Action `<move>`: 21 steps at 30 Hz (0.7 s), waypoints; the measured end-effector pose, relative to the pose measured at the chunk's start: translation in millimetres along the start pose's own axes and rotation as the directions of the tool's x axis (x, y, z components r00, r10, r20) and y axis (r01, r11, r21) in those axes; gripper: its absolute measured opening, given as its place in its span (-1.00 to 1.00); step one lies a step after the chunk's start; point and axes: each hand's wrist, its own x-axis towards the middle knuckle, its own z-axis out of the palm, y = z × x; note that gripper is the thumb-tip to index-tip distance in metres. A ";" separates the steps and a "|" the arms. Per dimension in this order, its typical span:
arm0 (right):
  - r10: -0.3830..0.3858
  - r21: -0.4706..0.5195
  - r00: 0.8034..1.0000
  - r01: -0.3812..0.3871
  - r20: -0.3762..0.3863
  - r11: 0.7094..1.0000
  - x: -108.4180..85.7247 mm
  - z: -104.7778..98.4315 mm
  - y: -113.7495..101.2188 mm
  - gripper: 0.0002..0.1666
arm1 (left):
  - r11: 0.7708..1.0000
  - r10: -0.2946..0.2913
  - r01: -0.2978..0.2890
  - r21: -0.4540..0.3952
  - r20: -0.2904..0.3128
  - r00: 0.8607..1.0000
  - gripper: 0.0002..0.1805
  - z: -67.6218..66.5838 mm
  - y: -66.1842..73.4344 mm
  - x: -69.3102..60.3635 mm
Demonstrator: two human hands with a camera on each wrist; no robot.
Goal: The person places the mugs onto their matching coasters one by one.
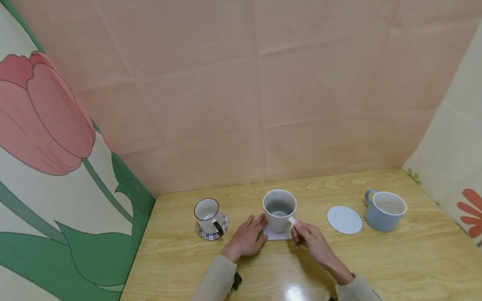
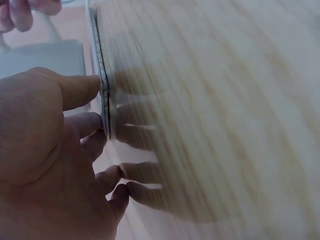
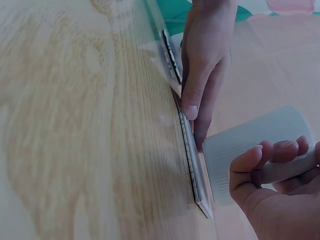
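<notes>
A white mug [image 1: 276, 225] stands upright over a pale square coaster [image 1: 274, 236] in the middle of the table. My right hand [image 1: 314, 244] grips the mug's handle, its fingers curled round it in the right wrist view. At the coaster's left side rests my left hand [image 1: 248, 238]. The left wrist view has its thumb and fingertips touching the coaster's edge [image 2: 104, 92], with other fingertips on the table. Seen from the right wrist, the mug's base [image 3: 212, 175] is at the coaster's top; whether a thin gap lies between them I cannot tell.
On the left a white mug with a black rim [image 1: 208, 220] sits on a round checked coaster [image 1: 224, 228]. To the right lie a pale blue round coaster [image 1: 344, 219] and, beside it, a blue mug [image 1: 383, 215]. A pink cloth wall [image 1: 259, 99] borders the table [image 1: 182, 281].
</notes>
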 end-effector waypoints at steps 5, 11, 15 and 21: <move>0.025 -0.004 1.000 -0.025 -0.019 1.000 -1.1 0.4 0.8 -0.37 | 1.000 -0.003 0.003 -0.021 0.000 1.000 -0.30 1.7 -0.5 0.8; 0.046 0.000 0.999 -0.046 -0.026 0.999 -1.9 0.8 1.5 -0.35 | 0.999 -0.008 0.008 -0.039 0.001 1.000 -0.29 4.7 -2.0 0.8; 0.044 -0.006 0.999 -0.044 -0.021 0.999 -2.1 0.0 2.5 -0.35 | 0.998 -0.019 0.020 -0.053 0.022 1.000 -0.27 7.3 -4.6 2.2; 0.053 -0.018 0.998 -0.054 -0.031 0.998 -1.9 -0.4 4.9 -0.34 | 0.999 0.001 -0.001 -0.052 -0.008 1.000 -0.26 12.2 -9.3 5.7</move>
